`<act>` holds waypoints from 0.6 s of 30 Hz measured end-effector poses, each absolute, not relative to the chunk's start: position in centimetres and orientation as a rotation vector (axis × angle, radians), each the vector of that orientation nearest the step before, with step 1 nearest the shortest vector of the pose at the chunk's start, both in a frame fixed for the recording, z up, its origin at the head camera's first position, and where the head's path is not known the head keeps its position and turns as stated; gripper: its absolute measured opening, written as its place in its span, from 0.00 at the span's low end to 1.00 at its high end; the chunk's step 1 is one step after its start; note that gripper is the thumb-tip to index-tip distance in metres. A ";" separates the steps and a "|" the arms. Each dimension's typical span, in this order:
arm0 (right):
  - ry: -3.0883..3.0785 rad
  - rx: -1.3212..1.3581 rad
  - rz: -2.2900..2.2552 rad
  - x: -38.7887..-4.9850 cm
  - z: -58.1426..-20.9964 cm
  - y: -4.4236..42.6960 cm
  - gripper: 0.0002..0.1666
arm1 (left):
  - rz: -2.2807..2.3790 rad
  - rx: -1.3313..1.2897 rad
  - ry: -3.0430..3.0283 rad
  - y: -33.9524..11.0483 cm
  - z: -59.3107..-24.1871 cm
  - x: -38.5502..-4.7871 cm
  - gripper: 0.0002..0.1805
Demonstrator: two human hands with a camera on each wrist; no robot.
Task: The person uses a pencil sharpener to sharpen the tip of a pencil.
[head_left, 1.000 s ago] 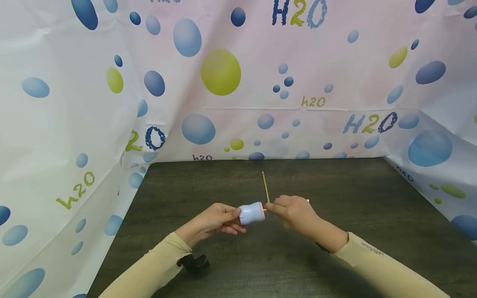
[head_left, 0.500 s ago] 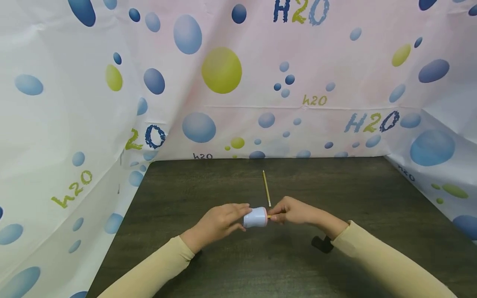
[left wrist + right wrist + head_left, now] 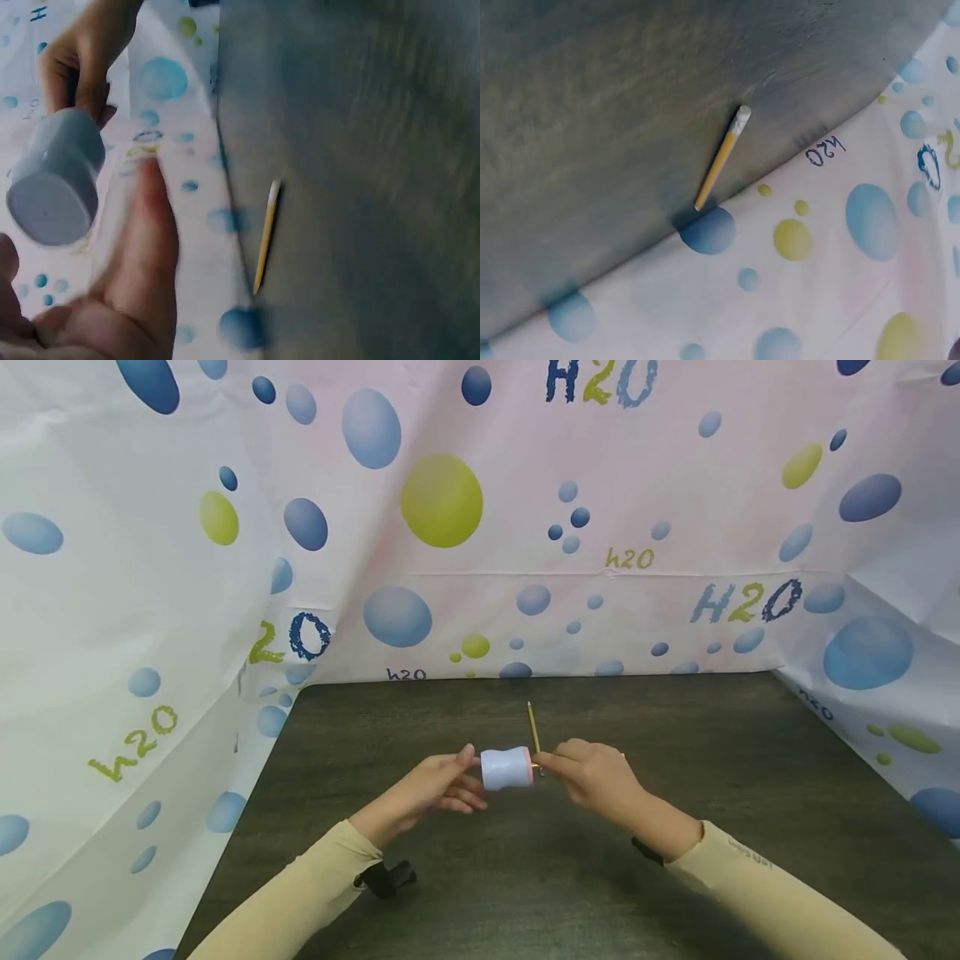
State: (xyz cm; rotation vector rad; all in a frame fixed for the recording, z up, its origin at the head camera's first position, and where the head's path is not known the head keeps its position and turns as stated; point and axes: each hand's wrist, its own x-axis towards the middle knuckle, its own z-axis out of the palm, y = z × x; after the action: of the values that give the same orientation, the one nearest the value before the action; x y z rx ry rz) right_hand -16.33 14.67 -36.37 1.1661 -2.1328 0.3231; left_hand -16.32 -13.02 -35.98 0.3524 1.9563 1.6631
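Note:
In the head view, my right hand (image 3: 600,779) pinches a yellow pencil (image 3: 536,767), whose far end sits in the pink-rimmed side of a light-blue, waisted pencil sharpener (image 3: 506,768). My left hand (image 3: 427,789) is at the sharpener's other end, thumb raised and fingers loose. In the left wrist view, a gap shows between the sharpener (image 3: 56,180) and the left thumb (image 3: 154,232); the right hand (image 3: 86,60) is behind the sharpener. A second yellow pencil (image 3: 533,727) lies on the table beyond the hands, also in the right wrist view as a pencil (image 3: 720,161) with a white eraser.
The dark wooden table (image 3: 405,718) ends at a white backdrop (image 3: 525,527) printed with blue and green dots and "H2O" lettering. More of this sheet rises at the left and right sides. Dark straps show at both wrists.
The left hand gripped the sharpener, rolled over it, then turned back and came off it. Sharpener and right hand have risen slightly; the right hand has rotated. The second pencil stays on the table.

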 end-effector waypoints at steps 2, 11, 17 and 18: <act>-2.041 1.201 0.223 -16.3 -36.5 14.5 0.29 | 1.648 0.282 1.778 -13.0 -36.2 -16.5 0.54; -2.458 1.234 0.431 -15.7 -36.1 14.4 0.14 | 1.550 0.679 2.224 -12.2 -36.7 -15.5 0.29; -3.034 1.130 1.713 -17.6 -35.0 15.4 0.17 | 0.964 1.651 2.933 -12.1 -36.8 -15.1 0.32; -3.064 1.101 1.823 -17.8 -35.1 15.5 0.18 | 0.908 1.758 2.971 -12.2 -36.9 -15.2 0.32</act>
State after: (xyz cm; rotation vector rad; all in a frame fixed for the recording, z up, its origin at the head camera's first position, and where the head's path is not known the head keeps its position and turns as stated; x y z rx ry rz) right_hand -17.80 15.52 -35.08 1.1010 -3.0636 1.8235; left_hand -15.15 -12.18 -36.88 1.7576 2.9710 0.9084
